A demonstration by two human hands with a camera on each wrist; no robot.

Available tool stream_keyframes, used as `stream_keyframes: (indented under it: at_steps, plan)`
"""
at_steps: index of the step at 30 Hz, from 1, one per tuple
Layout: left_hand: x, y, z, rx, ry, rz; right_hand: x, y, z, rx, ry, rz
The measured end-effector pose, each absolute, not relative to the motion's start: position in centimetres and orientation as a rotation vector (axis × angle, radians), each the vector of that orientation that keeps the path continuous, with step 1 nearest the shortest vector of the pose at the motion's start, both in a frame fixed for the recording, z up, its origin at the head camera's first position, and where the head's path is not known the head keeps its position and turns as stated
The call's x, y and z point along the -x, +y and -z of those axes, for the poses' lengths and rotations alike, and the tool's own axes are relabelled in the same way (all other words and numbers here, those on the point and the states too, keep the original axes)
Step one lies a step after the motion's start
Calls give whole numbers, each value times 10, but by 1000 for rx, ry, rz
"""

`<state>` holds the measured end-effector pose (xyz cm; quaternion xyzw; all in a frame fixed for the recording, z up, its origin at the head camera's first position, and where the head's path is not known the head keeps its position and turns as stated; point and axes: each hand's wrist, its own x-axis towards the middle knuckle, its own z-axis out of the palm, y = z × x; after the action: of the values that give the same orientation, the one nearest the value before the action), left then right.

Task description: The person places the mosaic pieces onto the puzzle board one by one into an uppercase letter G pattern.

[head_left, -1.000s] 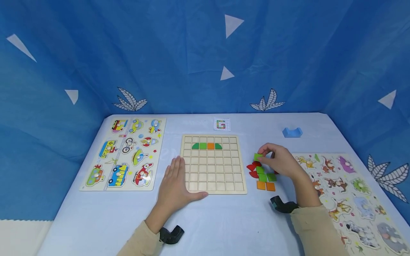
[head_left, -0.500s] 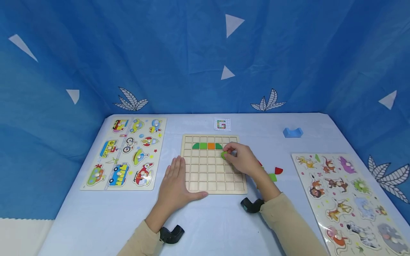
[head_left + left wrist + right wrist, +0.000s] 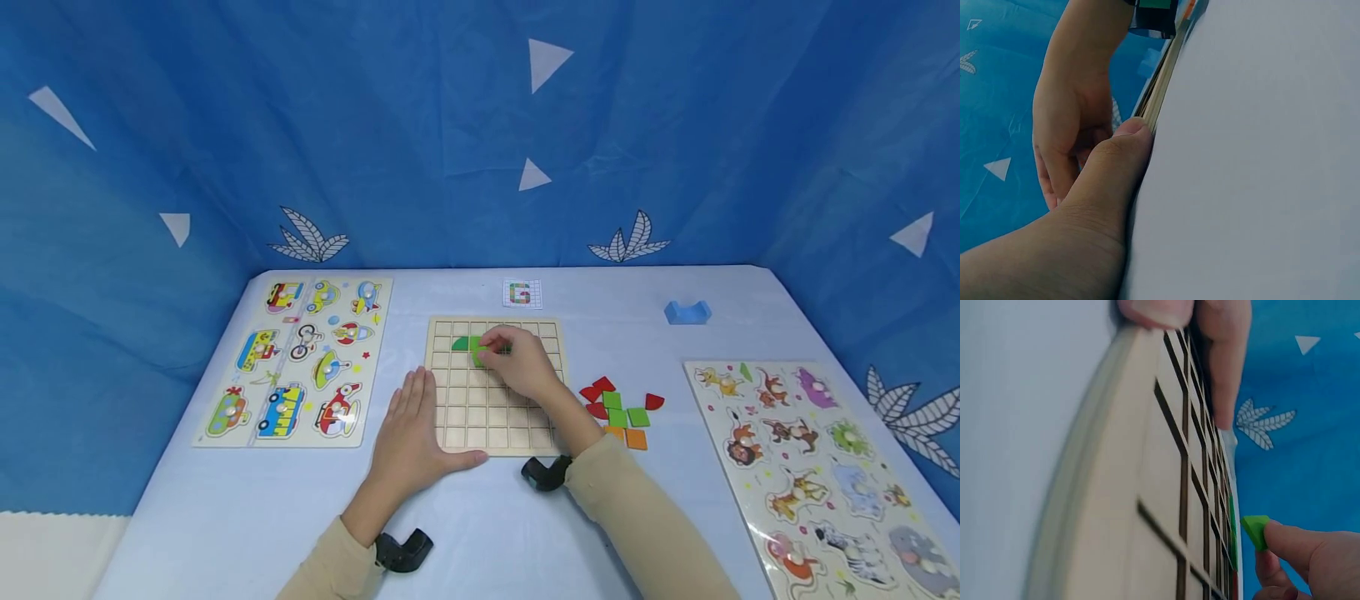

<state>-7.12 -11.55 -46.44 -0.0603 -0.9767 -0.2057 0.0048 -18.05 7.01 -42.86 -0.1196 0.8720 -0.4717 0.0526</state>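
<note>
A light green square tile (image 3: 477,355) is pinched between the thumb and fingertips of my right hand (image 3: 528,367), over the upper left part of the wooden grid board (image 3: 497,417). In the right wrist view the green tile (image 3: 1255,529) is tilted and held off the board. A dark green quarter-round tile (image 3: 460,343) lies in the second row; my right hand mostly covers the tiles beside it. My left hand (image 3: 407,433) rests along the board's left edge, fingers straight and thumb spread against the front edge.
Loose red, green and orange tiles (image 3: 637,417) lie right of the board. Behind it is a small card (image 3: 522,293) with a coloured G pattern. A vehicle puzzle (image 3: 292,367) lies left, an animal puzzle (image 3: 817,475) right. A blue block (image 3: 687,312) sits at the back right.
My right hand picked up the green tile from the loose pile and carried it left, over the board. My left hand has stayed at the board's edge.
</note>
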Motion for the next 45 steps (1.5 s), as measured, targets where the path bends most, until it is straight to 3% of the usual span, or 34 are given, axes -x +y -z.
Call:
stream_keyframes:
  at_steps: [9,29,36,45]
  plan:
    - [72,-116,467,206,-3053,636,180,46,431,260,2694,1449]
    - [72,-117,465,196,-3071,626,172,40,428,518,2845,975]
    - [71,-116,467,200,-3071,626,163,63,427,597,2705,1139]
    - [73,-117,468,200,-3052,622,144,124,406,469,2658,1094]
